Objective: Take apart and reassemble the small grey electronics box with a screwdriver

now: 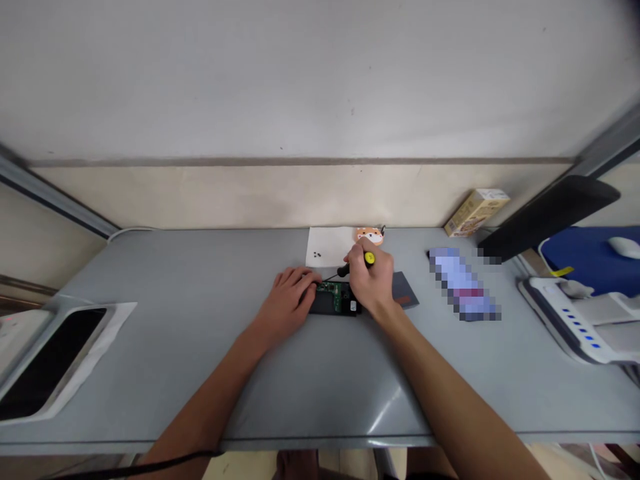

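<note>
In the head view an opened black device [326, 304], its green circuit board showing, lies flat at the middle of the table. My left hand [289, 300] covers its left end, with the thumb near the front edge and the fingers bent over the back corner. A black screwdriver with a yellow cap [344, 271] is gripped in my right hand [371, 275]. Its thin shaft slants down to the left, the tip at the board's upper edge close to my left fingertips. Whether the tip sits in a screw cannot be made out. My right hand hides the device's right end.
Behind the device is a white sheet [330, 241] with several tiny dark pieces [317, 255] and an orange animal-face item [369, 235]. A dark grey panel [404, 291] lies right. Farther out are a blurred phone [463, 283], a box [475, 213], a power strip [565, 320] and a tablet [55, 360].
</note>
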{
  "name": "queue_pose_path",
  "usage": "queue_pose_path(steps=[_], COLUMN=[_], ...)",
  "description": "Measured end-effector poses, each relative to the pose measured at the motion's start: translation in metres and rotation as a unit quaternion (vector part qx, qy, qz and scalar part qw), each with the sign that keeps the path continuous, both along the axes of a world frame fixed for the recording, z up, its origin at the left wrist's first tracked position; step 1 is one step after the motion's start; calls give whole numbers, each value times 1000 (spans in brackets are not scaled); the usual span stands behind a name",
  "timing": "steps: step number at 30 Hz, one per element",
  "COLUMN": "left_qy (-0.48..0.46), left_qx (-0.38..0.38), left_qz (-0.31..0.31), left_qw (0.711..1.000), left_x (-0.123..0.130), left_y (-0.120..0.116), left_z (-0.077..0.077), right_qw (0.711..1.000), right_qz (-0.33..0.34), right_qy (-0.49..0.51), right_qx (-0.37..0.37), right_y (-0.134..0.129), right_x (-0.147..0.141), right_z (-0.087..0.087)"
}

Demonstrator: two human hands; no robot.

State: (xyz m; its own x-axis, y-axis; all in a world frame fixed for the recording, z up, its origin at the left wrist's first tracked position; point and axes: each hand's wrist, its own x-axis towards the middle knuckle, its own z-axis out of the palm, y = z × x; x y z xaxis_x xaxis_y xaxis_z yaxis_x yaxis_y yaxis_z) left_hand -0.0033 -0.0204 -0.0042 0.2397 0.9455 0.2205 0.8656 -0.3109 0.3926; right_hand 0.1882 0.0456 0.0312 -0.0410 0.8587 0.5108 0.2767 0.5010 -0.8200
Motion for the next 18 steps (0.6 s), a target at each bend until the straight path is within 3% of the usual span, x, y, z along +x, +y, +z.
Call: queue_pose_path(steps=[18], left_qy=[-11], left_qx=[8], left_qz=[2], left_qw=[1000], left_x=[0], left_y=[0], left_z=[-1], right_qw=[1000], right_qz=[-12], right_qy=[15], right_qx=[-19], right_y=[0], right_x=[0], right_z=[-1])
